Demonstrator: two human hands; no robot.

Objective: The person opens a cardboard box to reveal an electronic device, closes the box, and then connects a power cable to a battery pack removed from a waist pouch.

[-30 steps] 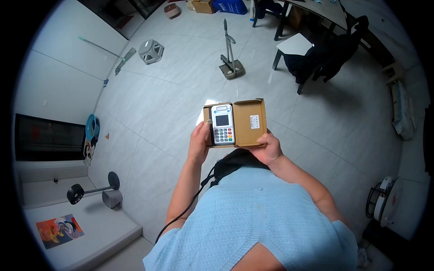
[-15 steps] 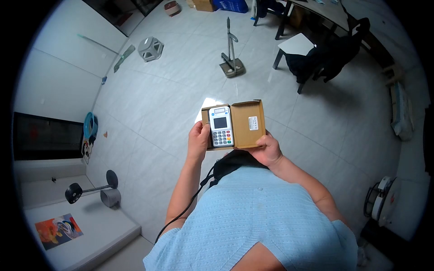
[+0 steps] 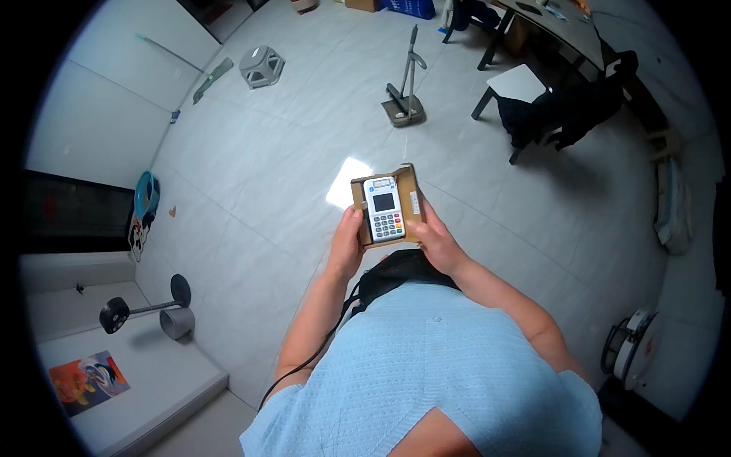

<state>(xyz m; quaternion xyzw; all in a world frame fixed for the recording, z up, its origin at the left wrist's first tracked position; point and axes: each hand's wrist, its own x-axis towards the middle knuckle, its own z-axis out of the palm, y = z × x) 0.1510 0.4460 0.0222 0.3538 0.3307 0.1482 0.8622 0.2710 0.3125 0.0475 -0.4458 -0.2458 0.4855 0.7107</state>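
Observation:
A white card payment terminal point(image 3: 384, 202) with a dark screen and a keypad lies face up in a small brown cardboard box point(image 3: 357, 192). My left hand point(image 3: 348, 242) grips the box's left side, thumb near the terminal's edge. On the other side, my right hand point(image 3: 439, 238) is closed on the box lid point(image 3: 409, 190), which stands partly folded up along the terminal's right side. A white label shows on the lid's inner face. The box is held in front of my waist, above the floor. Some fingers of both hands are hidden beneath the cardboard.
A dustpan point(image 3: 403, 113) with an upright handle stands ahead on the tiled floor point(image 3: 259, 175). A grey stool point(image 3: 261, 67) is at the far left. To the right are a white-topped seat point(image 3: 518, 82) with dark cloth and a table point(image 3: 560, 27). A round fan-like device point(image 3: 638, 346) stands low right.
My right hand has moved left and swung the lid up from lying wide open to partly folded. The box has shifted slightly right, and the camera view has turned a little.

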